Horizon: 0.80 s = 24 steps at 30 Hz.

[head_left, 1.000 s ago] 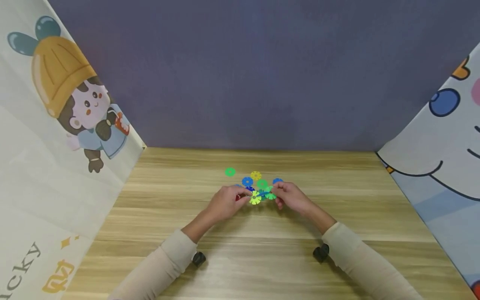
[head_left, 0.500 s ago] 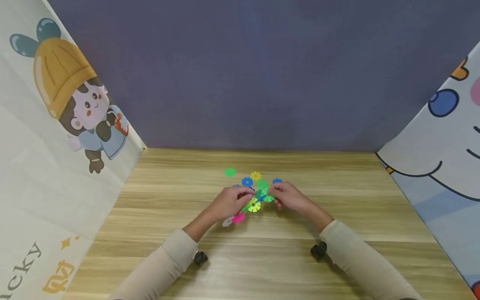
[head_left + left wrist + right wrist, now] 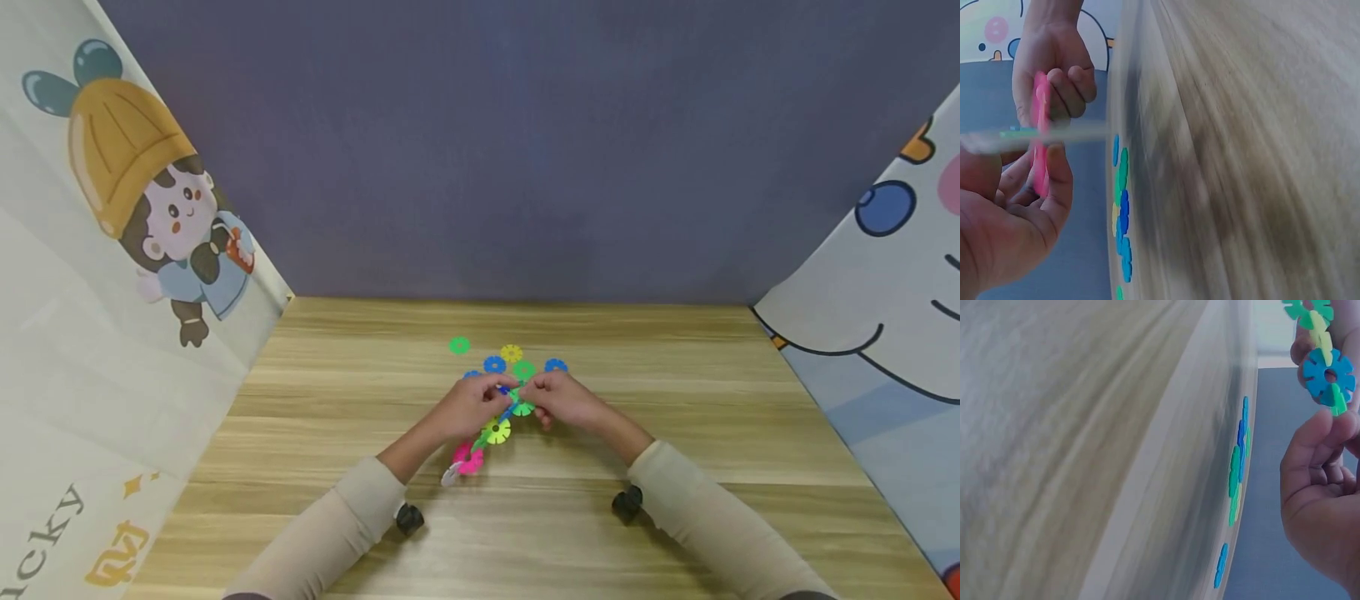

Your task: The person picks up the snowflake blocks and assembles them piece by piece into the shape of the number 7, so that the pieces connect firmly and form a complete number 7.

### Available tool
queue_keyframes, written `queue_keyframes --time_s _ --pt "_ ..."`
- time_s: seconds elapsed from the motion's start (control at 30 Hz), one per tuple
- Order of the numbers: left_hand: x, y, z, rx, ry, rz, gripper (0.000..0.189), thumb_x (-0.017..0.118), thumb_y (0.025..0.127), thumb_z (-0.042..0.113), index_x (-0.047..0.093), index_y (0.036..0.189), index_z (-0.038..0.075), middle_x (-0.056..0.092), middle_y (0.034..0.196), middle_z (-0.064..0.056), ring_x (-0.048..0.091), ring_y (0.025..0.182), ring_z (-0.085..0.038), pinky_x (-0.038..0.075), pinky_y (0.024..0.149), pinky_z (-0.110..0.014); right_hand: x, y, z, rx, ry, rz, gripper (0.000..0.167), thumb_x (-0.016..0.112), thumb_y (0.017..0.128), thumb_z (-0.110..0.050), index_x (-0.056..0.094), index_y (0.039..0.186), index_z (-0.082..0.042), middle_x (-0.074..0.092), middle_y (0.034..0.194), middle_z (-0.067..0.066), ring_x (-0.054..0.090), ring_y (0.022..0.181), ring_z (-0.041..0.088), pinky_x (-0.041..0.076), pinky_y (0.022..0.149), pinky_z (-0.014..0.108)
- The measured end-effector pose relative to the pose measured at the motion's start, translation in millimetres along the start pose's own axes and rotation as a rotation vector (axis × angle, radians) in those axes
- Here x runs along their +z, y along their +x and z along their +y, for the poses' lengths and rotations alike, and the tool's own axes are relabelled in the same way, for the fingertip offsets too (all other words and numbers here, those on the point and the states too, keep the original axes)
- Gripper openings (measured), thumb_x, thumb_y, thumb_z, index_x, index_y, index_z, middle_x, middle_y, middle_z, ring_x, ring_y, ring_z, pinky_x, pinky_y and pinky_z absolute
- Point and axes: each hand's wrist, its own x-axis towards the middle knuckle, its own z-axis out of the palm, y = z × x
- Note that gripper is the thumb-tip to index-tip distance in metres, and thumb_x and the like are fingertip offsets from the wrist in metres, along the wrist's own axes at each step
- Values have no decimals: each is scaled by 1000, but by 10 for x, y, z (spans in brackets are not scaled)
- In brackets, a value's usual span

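Note:
A chain of notched plastic discs slants between both hands and toward the person in the head view. Its white disc [image 3: 451,474] and pink disc [image 3: 468,458] are at the near end, followed by a yellow disc [image 3: 496,431]. My left hand [image 3: 474,407] pinches the chain near its blue disc [image 3: 1329,376], though its fingertips are partly hidden. My right hand [image 3: 564,398] pinches the light green disc [image 3: 522,404] at the far end. In the left wrist view the pink disc [image 3: 1041,134] stands edge-on, in front of both hands.
Loose discs lie on the wooden table [image 3: 337,375] beyond the hands: a green disc [image 3: 460,345], a yellow disc [image 3: 512,353], a blue disc [image 3: 494,365] and others. A dark panel [image 3: 517,167] rises at the table's back, with printed sheets on both sides.
The chain has swung nearer the person, bringing the pink and white discs out from behind the left hand. The right hand has moved left, closer to the left hand.

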Motion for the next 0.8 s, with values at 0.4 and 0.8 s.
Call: queue_keyframes --time_s 0.4,0.8 --pt "11 88 -16 -59 -67 8 34 63 99 17 65 133 16 64 82 4 50 63 -6 41 53 -19 -103 105 47 -15 36 10 28 56 106 -29 64 97 -3 58 72 2 60 62 15 58 66 36" --pt "-30 130 -35 -105 -82 38 39 61 98 17 64 137 14 63 82 4 48 62 -8 41 54 -22 -385 280 247 -46 -176 127 18 58 104 -21 66 105 -5 65 82 11 59 65 18 52 60 30"
